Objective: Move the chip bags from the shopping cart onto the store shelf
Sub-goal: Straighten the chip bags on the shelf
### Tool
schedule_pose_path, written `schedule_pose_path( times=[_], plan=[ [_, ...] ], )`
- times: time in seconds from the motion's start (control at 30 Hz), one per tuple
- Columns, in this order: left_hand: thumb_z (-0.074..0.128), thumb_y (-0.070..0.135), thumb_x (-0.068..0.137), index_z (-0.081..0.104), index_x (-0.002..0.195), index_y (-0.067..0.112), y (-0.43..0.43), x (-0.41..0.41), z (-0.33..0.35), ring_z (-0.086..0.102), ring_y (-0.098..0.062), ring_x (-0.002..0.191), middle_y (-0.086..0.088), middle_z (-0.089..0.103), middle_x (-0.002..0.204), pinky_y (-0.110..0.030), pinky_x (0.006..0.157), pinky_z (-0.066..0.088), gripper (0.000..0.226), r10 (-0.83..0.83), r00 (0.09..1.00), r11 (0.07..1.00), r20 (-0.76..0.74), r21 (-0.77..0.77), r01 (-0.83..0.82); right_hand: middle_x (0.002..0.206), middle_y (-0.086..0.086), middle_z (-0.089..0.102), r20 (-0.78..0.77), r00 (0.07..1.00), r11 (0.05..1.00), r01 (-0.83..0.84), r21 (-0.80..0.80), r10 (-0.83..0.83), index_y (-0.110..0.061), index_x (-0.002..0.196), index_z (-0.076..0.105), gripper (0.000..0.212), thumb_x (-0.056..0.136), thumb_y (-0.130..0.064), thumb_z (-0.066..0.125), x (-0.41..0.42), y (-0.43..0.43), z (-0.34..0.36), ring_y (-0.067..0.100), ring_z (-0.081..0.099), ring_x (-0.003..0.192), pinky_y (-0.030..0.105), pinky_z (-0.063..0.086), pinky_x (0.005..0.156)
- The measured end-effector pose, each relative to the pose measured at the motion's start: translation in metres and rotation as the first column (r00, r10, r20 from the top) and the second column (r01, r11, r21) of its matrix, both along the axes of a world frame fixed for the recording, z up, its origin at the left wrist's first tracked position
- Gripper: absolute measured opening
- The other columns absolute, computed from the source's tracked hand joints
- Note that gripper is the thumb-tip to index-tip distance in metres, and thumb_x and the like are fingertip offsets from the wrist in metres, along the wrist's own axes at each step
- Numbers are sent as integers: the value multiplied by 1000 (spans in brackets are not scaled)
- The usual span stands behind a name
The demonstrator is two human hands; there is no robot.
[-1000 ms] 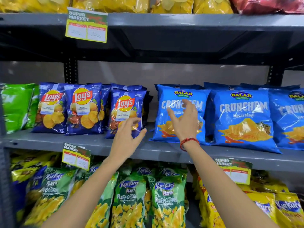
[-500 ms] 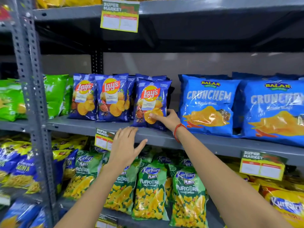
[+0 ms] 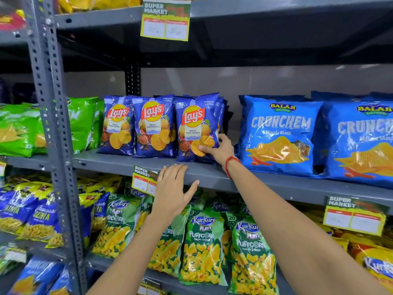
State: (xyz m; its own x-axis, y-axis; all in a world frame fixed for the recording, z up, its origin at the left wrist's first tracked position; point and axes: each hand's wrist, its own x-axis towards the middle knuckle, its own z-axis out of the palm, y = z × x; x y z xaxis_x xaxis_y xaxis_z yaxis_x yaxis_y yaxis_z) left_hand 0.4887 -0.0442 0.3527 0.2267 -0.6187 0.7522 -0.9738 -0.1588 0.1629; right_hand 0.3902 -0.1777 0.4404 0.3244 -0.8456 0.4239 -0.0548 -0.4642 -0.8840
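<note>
Three dark blue Lay's bags stand upright in a row on the grey middle shelf (image 3: 119, 161). My right hand (image 3: 219, 149) grips the lower right corner of the rightmost Lay's bag (image 3: 196, 126), thumb across its front and fingers behind. More Lay's bags are stacked behind it. My left hand (image 3: 172, 188) hovers open with fingers spread, just in front of the shelf's front lip and below the bags, holding nothing. The shopping cart is out of view.
Large blue Crunchem bags (image 3: 278, 133) fill the shelf to the right, green bags (image 3: 83, 122) to the left. Kurkure Puffcorn bags (image 3: 202, 245) crowd the shelf below. A perforated grey upright post (image 3: 53, 124) stands at left. Price tags (image 3: 165, 20) hang from the shelf edges.
The view has shifted left and closer. My right hand left the Crunchem bag and took hold of the rightmost Lay's bag, setting it more upright. My left hand dropped below the shelf's lip.
</note>
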Motion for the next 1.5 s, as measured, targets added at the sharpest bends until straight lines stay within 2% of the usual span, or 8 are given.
schedule_pose_path(
  times=[0.2, 0.57, 0.67, 0.97, 1.1, 1.27, 1.4, 1.5],
  plan=[
    [36, 54, 88, 58, 122, 7, -2, 1, -3, 53, -26, 118, -9, 62, 121, -41, 110, 25, 62, -8, 1000, 1000, -12, -29, 8, 124, 12, 64, -41, 999, 1000, 1, -12, -2, -7, 126, 51, 67, 68, -16, 84, 8, -1, -2, 27, 58, 116, 35, 44, 102],
    [35, 54, 88, 56, 124, 7, -3, 3, -5, 52, -26, 119, -9, 61, 123, -42, 111, 26, 63, -21, 1000, 999, 5, -42, 21, 128, 12, 62, -112, 993, 999, -16, 46, 21, -9, 128, 51, 72, 68, -30, 84, 9, -4, -5, 30, 56, 121, 43, 44, 105],
    [34, 55, 88, 56, 123, 7, -2, 5, -5, 52, -26, 119, -9, 61, 123, -43, 110, 27, 64, -26, 999, 999, 21, -43, 27, 128, 11, 61, -94, 996, 999, -1, 54, 6, -8, 128, 49, 72, 70, -31, 83, 5, 1, -4, 27, 56, 120, 32, 43, 99],
    [38, 52, 87, 55, 123, 10, -19, -24, 22, 51, -23, 115, -6, 59, 122, -39, 95, 39, 58, -240, 959, 955, -150, -214, 206, 100, 3, 57, -10, 981, 941, 180, -288, -191, -11, 124, 50, 55, 80, -36, 72, -66, 18, 20, 21, 59, 92, 28, 47, 77],
    [51, 46, 90, 52, 126, 13, -47, -64, 55, 51, -15, 111, 2, 54, 117, -29, 92, 40, 49, -465, 823, 874, -326, -316, 369, 100, 0, 60, 195, 930, 874, 360, -325, -311, -12, 111, 56, 40, 84, -41, 66, -120, 12, 29, 20, 58, 95, 23, 47, 78],
    [52, 54, 87, 42, 134, 17, -97, -99, 88, 49, -15, 111, -1, 51, 126, -35, 100, 39, 61, -532, 455, 807, -714, -267, 526, 123, 11, 55, 217, 803, 734, 596, -326, -556, -9, 123, 51, 53, 88, -48, 58, -174, -17, 21, 27, 46, 118, 30, 34, 95],
    [45, 78, 70, 60, 113, 22, -138, -105, 97, 60, -26, 110, -3, 65, 119, -49, 102, 42, 72, -476, 202, 778, -856, -304, 549, 132, 17, 50, 180, 823, 815, 563, -133, -539, -12, 138, 39, 63, 92, -55, 45, -188, -39, 14, 32, 47, 123, 39, 38, 98],
    [42, 87, 62, 53, 126, 22, -157, -110, 102, 57, -23, 115, 0, 59, 129, -42, 104, 40, 92, -449, 155, 784, -880, -305, 541, 134, 18, 53, 119, 870, 877, 480, 19, -478, -18, 147, 27, 71, 92, -62, 32, -187, -46, 14, 35, 51, 122, 41, 39, 93]
  ],
)
